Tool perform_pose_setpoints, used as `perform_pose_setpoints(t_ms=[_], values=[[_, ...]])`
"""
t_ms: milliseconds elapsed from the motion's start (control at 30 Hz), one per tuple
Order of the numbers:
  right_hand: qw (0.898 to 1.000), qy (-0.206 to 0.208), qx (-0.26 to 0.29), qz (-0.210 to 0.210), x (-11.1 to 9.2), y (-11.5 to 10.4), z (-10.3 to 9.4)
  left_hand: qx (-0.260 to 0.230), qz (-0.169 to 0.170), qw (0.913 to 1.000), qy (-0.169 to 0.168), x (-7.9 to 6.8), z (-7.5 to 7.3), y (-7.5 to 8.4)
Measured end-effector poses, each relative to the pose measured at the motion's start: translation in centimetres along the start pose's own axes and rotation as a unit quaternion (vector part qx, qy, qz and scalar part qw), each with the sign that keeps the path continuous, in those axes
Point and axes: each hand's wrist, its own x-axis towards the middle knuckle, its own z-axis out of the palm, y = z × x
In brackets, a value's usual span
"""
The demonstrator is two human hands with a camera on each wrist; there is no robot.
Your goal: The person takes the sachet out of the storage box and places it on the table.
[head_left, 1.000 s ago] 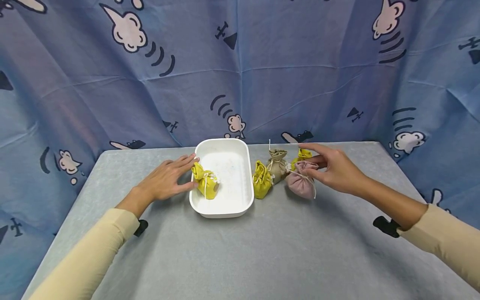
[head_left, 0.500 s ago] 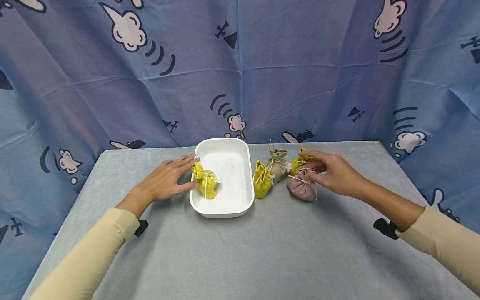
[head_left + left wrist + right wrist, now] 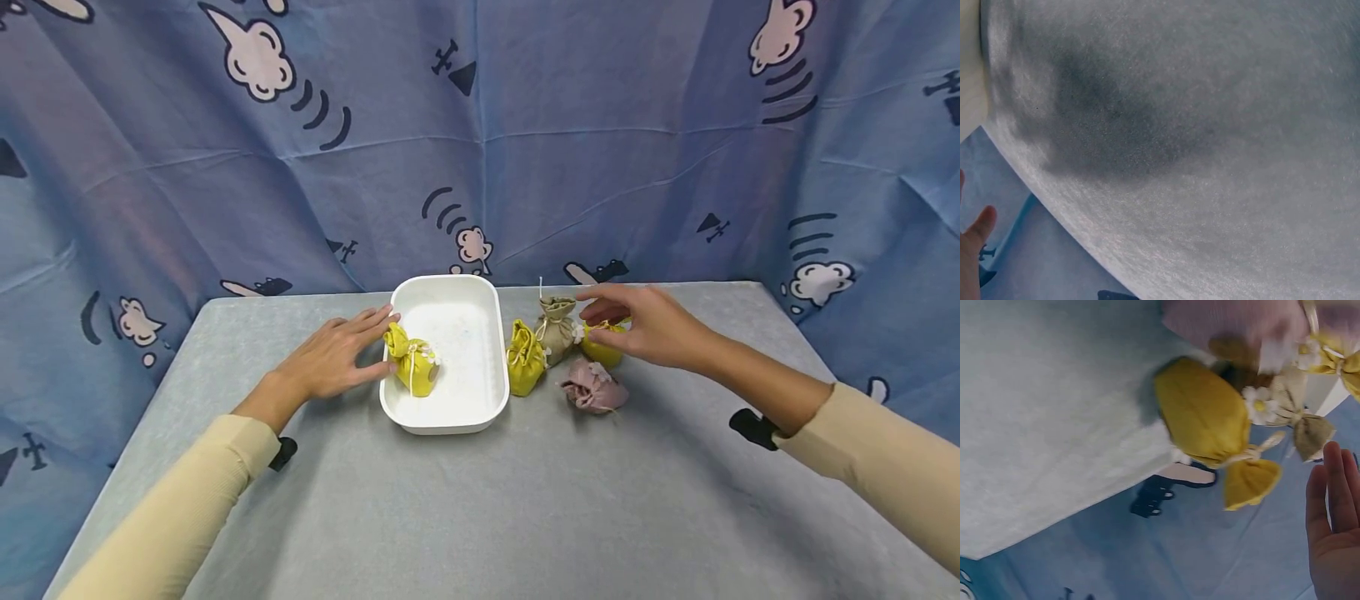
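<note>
My left hand [image 3: 330,360] rests at the left rim of a white tray [image 3: 465,333], fingers extended. Its thumb tip is close to a yellow drawstring pouch [image 3: 420,371] inside the tray; whether they touch I cannot tell. Over another yellow pouch [image 3: 602,353], my right hand [image 3: 652,327] hovers with thumb and fingers apart, partly hiding it. In the right wrist view that pouch [image 3: 1204,412] shows apart from the straight fingers [image 3: 1335,494]. A pink pouch [image 3: 592,387] lies tipped over just in front.
Between tray and right hand stand a third yellow pouch [image 3: 525,360] and a beige pouch [image 3: 557,329], close together. The grey tabletop [image 3: 480,517] ends at a blue patterned curtain [image 3: 600,167]. Only tabletop and a bit of hand show in the left wrist view.
My right hand has let go of the pink pouch, which has tipped over toward me. The hand has then shifted up and left over the yellow pouch. My left hand has stayed put.
</note>
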Motion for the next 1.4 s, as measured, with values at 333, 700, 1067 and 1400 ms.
perform_pose_setpoints(t_ms=[333,700,1067,1400], values=[[0.999,-0.019,0.039,-0.012,3.1,-2.4,1.2,0.001,-0.004,1.0000,-0.005,0.1,0.0,-0.1],[0.996,-0.050,0.075,-0.001,5.9,-5.6,2.8,-0.001,0.002,1.0000,0.000,0.0,0.0,0.0],[0.991,-0.067,0.119,-0.014,8.3,-7.6,5.5,-0.002,-0.001,1.0000,-0.003,0.1,0.1,-0.1],[0.989,-0.082,0.121,-0.023,9.9,-8.5,8.0,-0.009,0.004,0.9999,0.002,0.0,0.0,-0.1]])
